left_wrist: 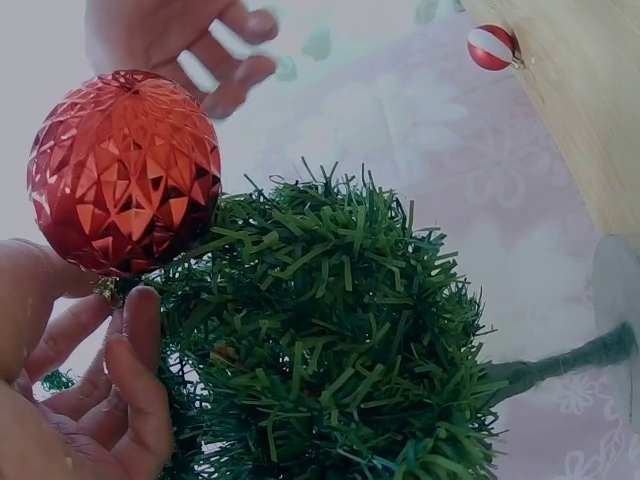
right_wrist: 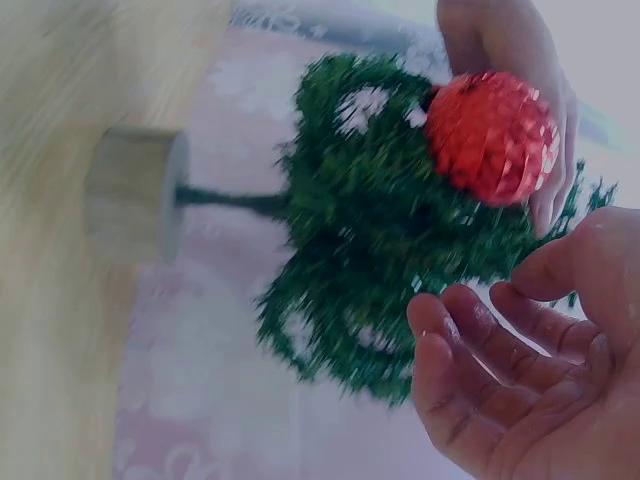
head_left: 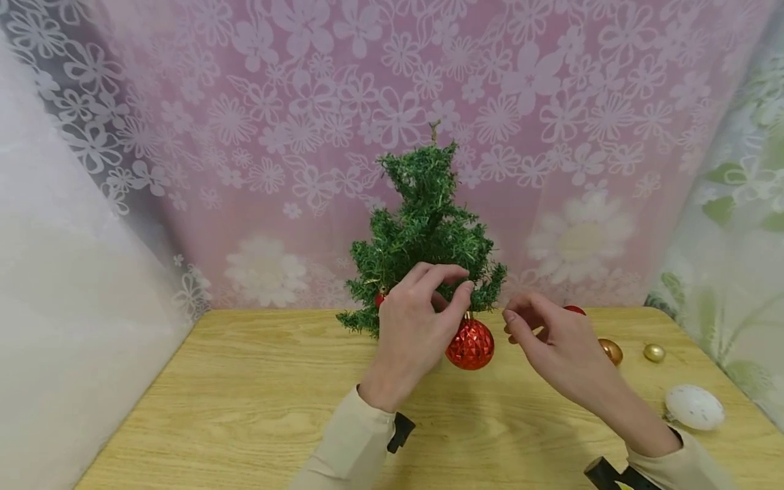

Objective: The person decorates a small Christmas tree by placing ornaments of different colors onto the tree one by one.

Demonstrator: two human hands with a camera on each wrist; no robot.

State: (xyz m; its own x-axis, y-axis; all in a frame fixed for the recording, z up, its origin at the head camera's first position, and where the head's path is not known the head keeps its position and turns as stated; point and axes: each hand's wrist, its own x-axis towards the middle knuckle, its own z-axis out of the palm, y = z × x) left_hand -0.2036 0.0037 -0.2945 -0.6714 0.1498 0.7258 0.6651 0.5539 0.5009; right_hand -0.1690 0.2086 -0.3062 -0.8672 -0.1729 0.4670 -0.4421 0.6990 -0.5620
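Note:
A faceted red bauble (head_left: 470,344) hangs at the front of a small artificial Christmas tree (head_left: 429,224). Curled above it, my left hand (head_left: 419,313) has thumb and forefinger tips close together by the bauble's cap and seems to pinch its top. That contact is partly hidden, though the gold cap shows beside the fingertips (left_wrist: 142,310) in the left wrist view. To the right of the bauble, apart from it, hovers my right hand (head_left: 560,340). Its fingers (right_wrist: 500,345) are loosely bent and hold nothing. A smaller red ornament (head_left: 380,298) shows on the tree's left side.
On the wooden table (head_left: 245,395), right of the tree, lie a copper bauble (head_left: 611,351), a small gold ball (head_left: 654,352) and a white speckled ornament (head_left: 695,407). A red-and-white ball (left_wrist: 491,47) is partly hidden behind the right hand in the head view. Flowered cloth (head_left: 343,136) hangs behind.

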